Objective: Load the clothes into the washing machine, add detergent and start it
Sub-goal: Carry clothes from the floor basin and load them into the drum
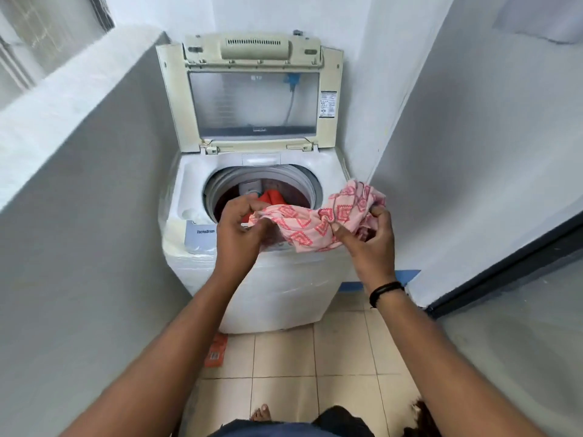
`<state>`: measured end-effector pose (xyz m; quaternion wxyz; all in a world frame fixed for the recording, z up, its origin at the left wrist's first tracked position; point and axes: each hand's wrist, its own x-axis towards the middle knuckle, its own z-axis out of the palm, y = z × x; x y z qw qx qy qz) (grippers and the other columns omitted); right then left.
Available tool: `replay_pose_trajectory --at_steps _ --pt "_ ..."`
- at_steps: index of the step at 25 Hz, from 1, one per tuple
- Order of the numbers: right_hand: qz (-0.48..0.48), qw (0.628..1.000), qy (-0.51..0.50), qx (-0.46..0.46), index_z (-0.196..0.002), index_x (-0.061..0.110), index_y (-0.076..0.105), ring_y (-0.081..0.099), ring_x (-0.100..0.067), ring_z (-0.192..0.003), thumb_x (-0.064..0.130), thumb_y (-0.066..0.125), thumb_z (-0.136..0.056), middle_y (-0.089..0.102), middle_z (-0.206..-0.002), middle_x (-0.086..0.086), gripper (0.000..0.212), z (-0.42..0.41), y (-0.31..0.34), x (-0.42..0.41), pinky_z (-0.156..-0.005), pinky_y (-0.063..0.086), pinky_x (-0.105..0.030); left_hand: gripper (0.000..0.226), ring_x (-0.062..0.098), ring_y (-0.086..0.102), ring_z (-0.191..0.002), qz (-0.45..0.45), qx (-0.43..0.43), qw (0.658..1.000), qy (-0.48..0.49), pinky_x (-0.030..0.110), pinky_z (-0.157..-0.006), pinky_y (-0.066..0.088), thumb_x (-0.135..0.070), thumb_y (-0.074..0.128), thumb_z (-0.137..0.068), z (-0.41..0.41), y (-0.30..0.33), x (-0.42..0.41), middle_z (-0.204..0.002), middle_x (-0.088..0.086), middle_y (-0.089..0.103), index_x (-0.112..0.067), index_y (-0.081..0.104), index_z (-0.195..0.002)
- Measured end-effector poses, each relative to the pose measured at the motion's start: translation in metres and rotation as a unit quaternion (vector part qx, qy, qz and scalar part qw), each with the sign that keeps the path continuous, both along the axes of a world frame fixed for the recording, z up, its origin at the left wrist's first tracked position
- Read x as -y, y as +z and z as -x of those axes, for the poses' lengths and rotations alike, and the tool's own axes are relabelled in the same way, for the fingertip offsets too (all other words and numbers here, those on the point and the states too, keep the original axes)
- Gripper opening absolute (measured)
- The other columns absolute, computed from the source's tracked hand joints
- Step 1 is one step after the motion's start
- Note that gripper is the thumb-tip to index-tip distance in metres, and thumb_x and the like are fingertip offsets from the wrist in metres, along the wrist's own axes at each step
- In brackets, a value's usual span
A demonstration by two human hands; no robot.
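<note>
A white top-loading washing machine (pixel 274 294) stands ahead with its lid (pixel 252 99) raised upright. An orange garment (pixel 272 197) lies inside the round drum (pixel 312 187). A pink cloth with a red diamond pattern (pixel 318 222) stretches over the drum's front right rim, held at both ends. My left hand (pixel 241 230) grips its left end over the drum opening. My right hand (pixel 369 241) clutches the bunched right end beyond the machine's right edge.
Grey walls close in on the left (pixel 94 216) and right (pixel 473 152), forming a narrow nook. An orange packet (pixel 216 350) lies on the tiled floor (pixel 315 373) at the machine's front left foot. A dark-framed door panel (pixel 504 310) stands at the right.
</note>
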<state>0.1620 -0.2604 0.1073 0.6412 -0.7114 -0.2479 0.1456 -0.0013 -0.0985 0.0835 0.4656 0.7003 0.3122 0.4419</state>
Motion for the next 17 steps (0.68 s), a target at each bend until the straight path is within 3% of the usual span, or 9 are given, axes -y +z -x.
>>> replay_pose_trajectory --at_steps 2,5,8,11,14,17 --pt "-0.002 0.999 0.022 0.045 -0.113 0.029 0.053 0.067 -0.003 -0.103 0.021 0.09 -0.072 0.069 -0.112 0.012 0.056 -0.015 0.012 -0.029 -0.089 0.056 -0.029 0.029 0.013 0.059 -0.119 -0.031 0.008 0.999 0.03 0.032 -0.099 0.048 -0.005 0.073 -0.08 -0.011 0.01 -0.023 -0.113 -0.004 0.067 -0.031 0.074 -0.094" --pt "-0.007 0.997 0.034 0.072 -0.113 0.023 0.05 0.067 -0.004 -0.1 0.025 0.091 -0.07 0.067 -0.111 0.01 0.059 -0.035 0.02 -0.067 -0.084 0.055 -0.024 0.05 0.004 0.059 -0.113 -0.039 0.009 0.997 0.066 0.018 -0.097 0.045 0.004 0.07 -0.082 -0.023 0.022 -0.048 -0.108 -0.022 0.063 -0.045 0.066 -0.089" --pt "0.004 0.998 0.055 0.04 -0.114 0.025 0.052 0.068 -0.007 -0.101 0.036 0.087 -0.073 0.07 -0.111 0.01 0.056 -0.068 0.013 -0.115 -0.084 0.054 -0.026 0.051 0.001 0.059 -0.11 -0.024 -0.021 0.995 0.097 0.008 -0.095 0.042 0.007 0.068 -0.085 -0.04 0.023 -0.084 -0.109 -0.014 0.064 -0.044 0.068 -0.089" --pt "0.018 0.996 0.084 0.017 -0.109 0.021 0.064 0.068 -0.008 -0.091 0.032 0.071 -0.091 0.071 -0.098 0.011 0.022 -0.102 0.003 -0.17 -0.08 0.052 -0.03 0.037 0.011 0.062 -0.109 -0.035 -0.058 0.987 0.144 0.024 -0.098 0.049 0.006 0.069 -0.085 -0.056 0.022 -0.129 -0.104 -0.014 0.067 -0.03 0.074 -0.09" --pt "0.161 0.976 0.104 0.108 -0.106 0.015 0.067 0.065 -0.026 -0.092 0.021 0.059 -0.096 0.07 -0.097 -0.001 0.014 -0.132 -0.026 -0.206 -0.077 0.048 -0.032 0.031 0.014 0.063 -0.109 -0.02 -0.11 0.979 0.172 0.036 -0.095 0.051 0.006 0.072 -0.084 -0.063 0.005 -0.163 -0.102 -0.012 0.066 -0.024 0.076 -0.091" --pt "0.365 0.88 0.155 0.26 -0.109 0.026 0.071 0.059 -0.034 -0.106 0.022 0.049 -0.099 0.07 -0.11 -0.007 0.024 -0.151 -0.057 -0.233 -0.09 0.045 -0.043 0.02 0.016 0.062 -0.109 -0.028 -0.181 0.963 0.198 0.037 -0.093 0.051 0.001 0.075 -0.081 -0.067 -0.013 -0.188 -0.099 -0.016 0.062 -0.014 0.081 -0.093"
